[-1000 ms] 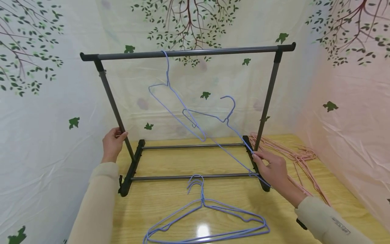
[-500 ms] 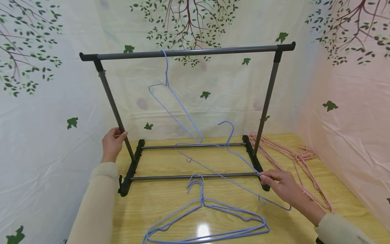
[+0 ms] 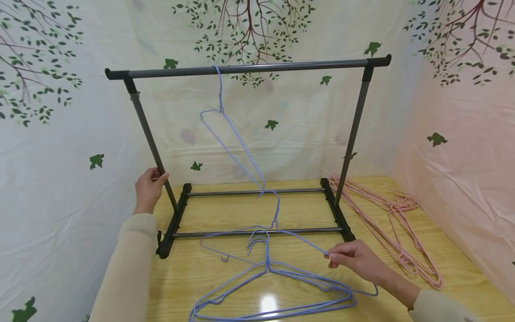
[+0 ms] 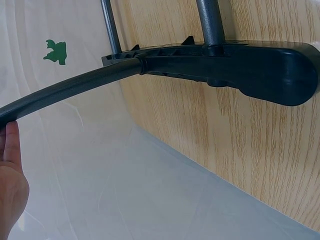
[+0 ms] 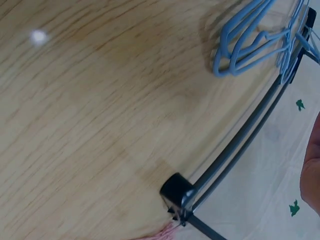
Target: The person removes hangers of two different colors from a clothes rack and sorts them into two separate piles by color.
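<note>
My left hand (image 3: 148, 191) holds the left post (image 3: 145, 123) of a dark metal garment rack; fingertips touch that post in the left wrist view. Between its thumb and fingers, my right hand (image 3: 358, 260) pinches the right shoulder of a blue wire hanger (image 3: 303, 240), whose hook points up. The held hanger is low, in front of the rack's lower bars and overlapping a stack of blue hangers (image 3: 267, 257) lying on the table. Another blue hanger (image 3: 242, 144) hangs by its hook from the rack's top bar (image 3: 289, 68). Only part of my right hand (image 5: 312, 172) shows in the right wrist view.
Pink wire hangers (image 3: 396, 205) lie in a pile on the wooden table (image 3: 257, 212), right of the rack. The rack's black feet (image 3: 173, 228) stand on the tabletop. Patterned sheeting (image 3: 60, 188) encloses the back and both sides.
My right hand has lowered the pinched hanger from beside the hanging one to above the blue stack, shifting it leftward lately. The hanging hanger has swung slightly. My left hand stays on the post.
</note>
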A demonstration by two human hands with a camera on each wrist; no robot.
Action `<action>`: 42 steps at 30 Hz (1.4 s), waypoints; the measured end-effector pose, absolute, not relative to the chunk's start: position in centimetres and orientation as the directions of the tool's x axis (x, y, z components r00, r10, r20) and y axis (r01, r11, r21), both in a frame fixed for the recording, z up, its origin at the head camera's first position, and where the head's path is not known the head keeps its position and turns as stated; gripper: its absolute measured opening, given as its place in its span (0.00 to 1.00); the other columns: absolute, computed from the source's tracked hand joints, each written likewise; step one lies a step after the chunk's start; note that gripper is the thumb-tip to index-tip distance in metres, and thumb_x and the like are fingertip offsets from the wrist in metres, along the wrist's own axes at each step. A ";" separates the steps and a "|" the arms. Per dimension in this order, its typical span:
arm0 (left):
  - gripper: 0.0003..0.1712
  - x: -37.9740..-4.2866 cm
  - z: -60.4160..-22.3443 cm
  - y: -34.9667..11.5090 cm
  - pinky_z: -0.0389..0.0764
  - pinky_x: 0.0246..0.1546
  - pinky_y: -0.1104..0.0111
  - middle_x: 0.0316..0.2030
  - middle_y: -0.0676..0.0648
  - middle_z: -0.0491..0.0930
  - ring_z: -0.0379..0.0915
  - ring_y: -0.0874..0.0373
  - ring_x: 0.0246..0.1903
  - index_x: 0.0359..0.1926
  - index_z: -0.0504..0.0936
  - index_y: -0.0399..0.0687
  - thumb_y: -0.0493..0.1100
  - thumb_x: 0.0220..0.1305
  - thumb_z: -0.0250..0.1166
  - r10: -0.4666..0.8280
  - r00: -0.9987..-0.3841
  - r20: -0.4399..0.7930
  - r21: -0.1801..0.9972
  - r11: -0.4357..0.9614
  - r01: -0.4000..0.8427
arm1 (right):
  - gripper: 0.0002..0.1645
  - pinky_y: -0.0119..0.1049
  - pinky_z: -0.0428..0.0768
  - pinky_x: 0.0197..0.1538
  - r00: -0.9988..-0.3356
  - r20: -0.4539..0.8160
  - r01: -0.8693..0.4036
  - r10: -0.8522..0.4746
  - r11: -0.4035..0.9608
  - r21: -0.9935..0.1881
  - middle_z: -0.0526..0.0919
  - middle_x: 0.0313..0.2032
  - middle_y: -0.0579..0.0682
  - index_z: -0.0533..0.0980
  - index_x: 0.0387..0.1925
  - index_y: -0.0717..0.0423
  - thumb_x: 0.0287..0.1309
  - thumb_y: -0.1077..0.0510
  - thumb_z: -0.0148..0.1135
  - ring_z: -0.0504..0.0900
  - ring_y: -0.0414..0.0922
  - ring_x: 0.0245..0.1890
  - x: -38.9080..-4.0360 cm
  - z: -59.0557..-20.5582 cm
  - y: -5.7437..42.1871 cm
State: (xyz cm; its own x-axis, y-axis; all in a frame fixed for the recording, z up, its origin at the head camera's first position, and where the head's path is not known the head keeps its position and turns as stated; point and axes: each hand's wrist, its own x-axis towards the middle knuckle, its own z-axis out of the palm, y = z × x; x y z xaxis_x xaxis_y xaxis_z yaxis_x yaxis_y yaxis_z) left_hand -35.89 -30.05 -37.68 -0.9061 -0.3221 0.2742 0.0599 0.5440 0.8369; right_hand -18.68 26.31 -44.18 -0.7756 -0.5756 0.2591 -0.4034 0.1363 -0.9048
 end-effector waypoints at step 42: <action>0.24 -35.7 -37.5 -29.9 0.74 0.56 0.50 0.57 0.33 0.76 0.74 0.40 0.56 0.61 0.74 0.35 0.49 0.75 0.57 -0.330 -0.905 0.270 0.840 0.540 0.054 | 0.07 0.27 0.77 0.29 -0.472 0.527 -0.859 -0.707 0.502 -0.098 0.80 0.29 0.36 0.85 0.37 0.52 0.55 0.64 0.70 0.75 0.28 0.27 -20.1 -50.5 22.9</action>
State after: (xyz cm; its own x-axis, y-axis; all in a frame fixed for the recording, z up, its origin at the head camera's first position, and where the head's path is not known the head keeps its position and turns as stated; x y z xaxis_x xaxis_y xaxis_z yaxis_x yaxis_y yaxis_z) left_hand -35.67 -29.88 -37.52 -0.9045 -0.3301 0.2699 0.0538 0.5396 0.8402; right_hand -20.09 22.86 -50.52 -0.4723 -0.7065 0.5270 -0.8595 0.5018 -0.0975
